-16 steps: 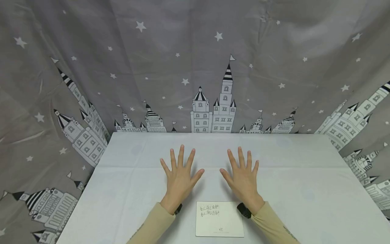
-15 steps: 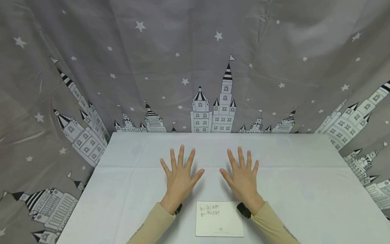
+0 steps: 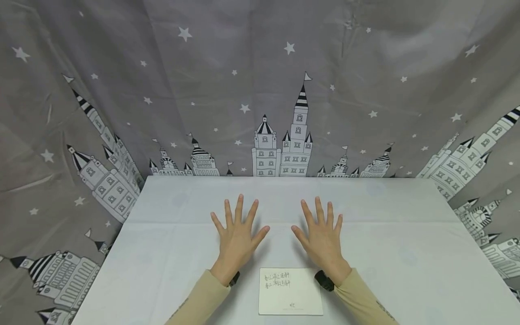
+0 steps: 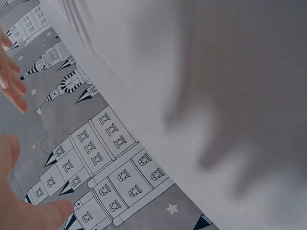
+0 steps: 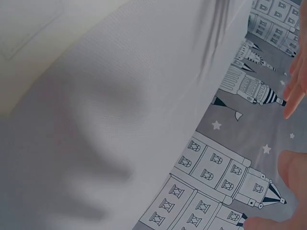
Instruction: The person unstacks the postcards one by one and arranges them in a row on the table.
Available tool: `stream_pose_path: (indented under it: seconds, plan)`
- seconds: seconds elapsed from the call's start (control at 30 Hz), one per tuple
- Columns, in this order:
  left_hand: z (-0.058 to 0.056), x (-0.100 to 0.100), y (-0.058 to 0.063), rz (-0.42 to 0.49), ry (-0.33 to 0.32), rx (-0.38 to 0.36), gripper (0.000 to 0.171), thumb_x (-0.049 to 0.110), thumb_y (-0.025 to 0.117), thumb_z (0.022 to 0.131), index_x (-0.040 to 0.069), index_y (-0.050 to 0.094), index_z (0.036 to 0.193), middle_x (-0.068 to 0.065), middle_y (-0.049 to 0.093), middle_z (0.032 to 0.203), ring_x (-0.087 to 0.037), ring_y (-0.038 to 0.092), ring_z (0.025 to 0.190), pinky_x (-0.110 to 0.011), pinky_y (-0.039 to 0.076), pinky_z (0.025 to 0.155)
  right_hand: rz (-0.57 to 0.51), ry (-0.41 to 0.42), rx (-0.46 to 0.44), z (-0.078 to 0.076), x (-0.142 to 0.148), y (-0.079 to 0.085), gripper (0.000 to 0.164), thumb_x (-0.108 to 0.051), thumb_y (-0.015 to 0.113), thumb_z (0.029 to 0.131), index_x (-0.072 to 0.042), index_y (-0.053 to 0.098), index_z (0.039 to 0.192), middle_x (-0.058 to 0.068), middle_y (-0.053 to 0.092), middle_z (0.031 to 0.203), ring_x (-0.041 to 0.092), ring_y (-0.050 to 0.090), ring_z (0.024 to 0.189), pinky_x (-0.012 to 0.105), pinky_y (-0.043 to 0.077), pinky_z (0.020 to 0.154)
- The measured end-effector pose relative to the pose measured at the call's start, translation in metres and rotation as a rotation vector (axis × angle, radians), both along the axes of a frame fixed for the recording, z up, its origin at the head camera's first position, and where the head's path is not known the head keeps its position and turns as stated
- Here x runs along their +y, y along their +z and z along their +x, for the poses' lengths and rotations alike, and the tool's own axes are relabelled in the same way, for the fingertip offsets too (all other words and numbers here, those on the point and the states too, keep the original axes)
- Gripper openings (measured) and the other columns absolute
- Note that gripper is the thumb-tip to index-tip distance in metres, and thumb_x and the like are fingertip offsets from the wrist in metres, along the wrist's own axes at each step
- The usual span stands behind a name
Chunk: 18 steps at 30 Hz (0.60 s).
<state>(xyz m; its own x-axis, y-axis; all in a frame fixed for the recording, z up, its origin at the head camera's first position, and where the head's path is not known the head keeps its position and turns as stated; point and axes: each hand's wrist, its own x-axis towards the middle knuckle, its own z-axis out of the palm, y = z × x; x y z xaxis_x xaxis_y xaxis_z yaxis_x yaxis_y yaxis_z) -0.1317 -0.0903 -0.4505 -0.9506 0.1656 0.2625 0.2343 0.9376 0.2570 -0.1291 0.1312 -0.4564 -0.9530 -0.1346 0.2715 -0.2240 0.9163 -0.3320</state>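
Both hands hover over the white table with their fingers spread. My left hand [image 3: 235,241] is left of centre, its back toward the head camera and nothing in its fingers. To the right, my right hand [image 3: 324,243] mirrors it, also holding nothing. Between the wrists lies a cream notepad or card [image 3: 290,298] with two lines of handwriting and a small mark near its lower edge. Its corner shows in the right wrist view as a cream patch [image 5: 33,38]. Soft shadows of the fingers fall on the cloth in both wrist views.
A white cloth covers the table [image 3: 406,253], with a crease running across it. Behind and at both sides hangs a grey curtain [image 3: 227,54] printed with stars and castles. Dark wrist straps [image 3: 324,280] sit at the cuffs of the tan sleeves [image 3: 201,295].
The whole head view has shifted slightly, so the notepad, hands and curtain all appear a little further left. Both hands keep the same spread pose.
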Motion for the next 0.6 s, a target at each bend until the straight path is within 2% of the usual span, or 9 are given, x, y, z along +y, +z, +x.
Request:
stream_pose_path:
  seconds: [0.13, 0.33, 0.5, 0.6]
  plan:
    - [0.001, -0.002, 0.0, 0.019, -0.014, 0.008, 0.072, 0.058, 0.052, 0.091, 0.023, 0.033, 0.151, -0.017, 0.015, 0.157, -0.048, -0.004, 0.14, -0.074, -0.01, 0.099, -0.008, 0.015, -0.015, 0.001, 0.001, 0.0, 0.071, -0.05, 0.055, 0.092, -0.015, 0.032, 0.15, 0.022, 0.018, 0.155, 0.049, 0.006, 0.139, 0.072, 0.004, 0.103]
    - [0.004, -0.004, 0.002, 0.049, -0.047, 0.011, 0.072, 0.057, 0.05, 0.091, 0.021, 0.033, 0.151, -0.017, 0.015, 0.157, -0.047, -0.002, 0.14, -0.073, -0.009, 0.1, -0.018, 0.034, -0.031, 0.004, 0.002, 0.002, 0.071, -0.05, 0.054, 0.093, -0.015, 0.031, 0.151, 0.022, 0.019, 0.154, 0.049, 0.007, 0.139, 0.072, 0.006, 0.103]
    - [0.006, -0.008, 0.004, 0.069, -0.082, 0.011, 0.072, 0.057, 0.05, 0.092, 0.022, 0.03, 0.152, -0.015, 0.013, 0.158, -0.044, -0.002, 0.141, -0.072, -0.007, 0.102, -0.045, 0.065, -0.022, 0.006, 0.004, 0.004, 0.071, -0.047, 0.056, 0.093, -0.015, 0.03, 0.151, 0.022, 0.019, 0.154, 0.048, 0.009, 0.139, 0.07, 0.006, 0.104]
    - [0.008, -0.011, 0.006, 0.093, -0.117, 0.024, 0.073, 0.054, 0.053, 0.092, 0.02, 0.03, 0.152, -0.015, 0.015, 0.157, -0.043, 0.002, 0.142, -0.071, -0.004, 0.103, -0.047, 0.092, 0.001, 0.007, 0.006, 0.005, 0.071, -0.045, 0.057, 0.092, -0.014, 0.031, 0.15, 0.023, 0.021, 0.154, 0.048, 0.012, 0.139, 0.07, 0.01, 0.104]
